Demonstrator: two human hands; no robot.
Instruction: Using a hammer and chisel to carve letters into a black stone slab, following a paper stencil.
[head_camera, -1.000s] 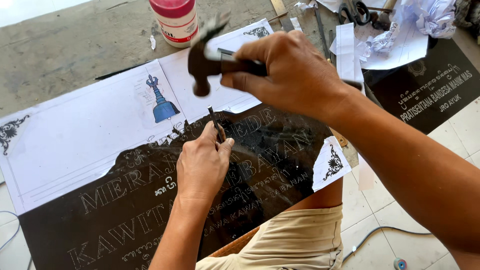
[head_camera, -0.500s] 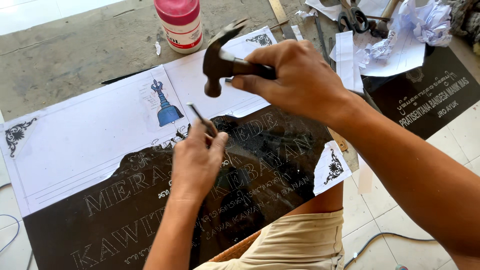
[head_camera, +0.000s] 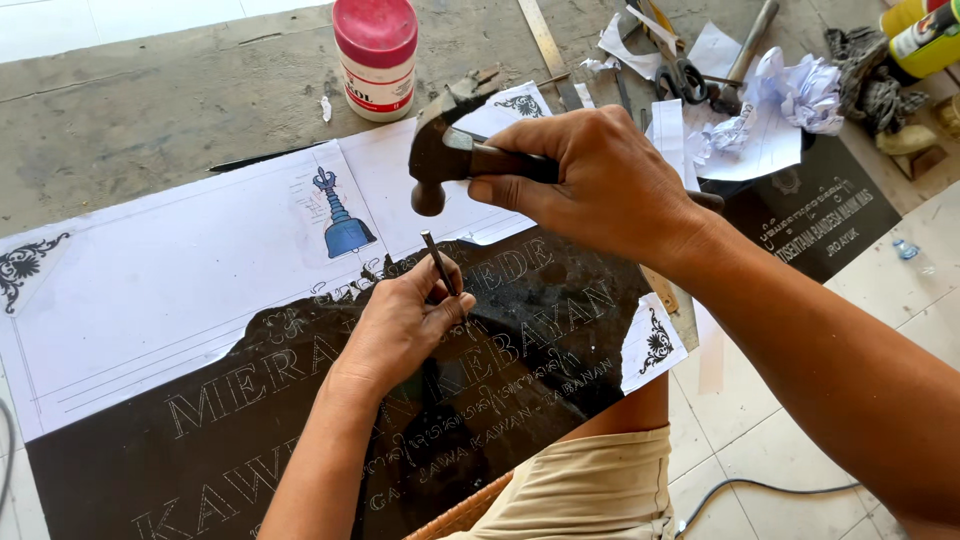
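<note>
While our left hand (head_camera: 400, 325) pinches a thin chisel (head_camera: 438, 262) tilted on the black stone slab (head_camera: 300, 400), fingers closed around it, our right hand (head_camera: 610, 185) grips a hammer (head_camera: 450, 160) just above the chisel's top; white paper (head_camera: 150, 290) covers the slab's upper part.

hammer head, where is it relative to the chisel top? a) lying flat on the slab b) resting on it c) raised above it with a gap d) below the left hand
c: the right hand holds the hammer with its face clear above the top of the chisel, which the left hand steadies on the black slab.
</note>
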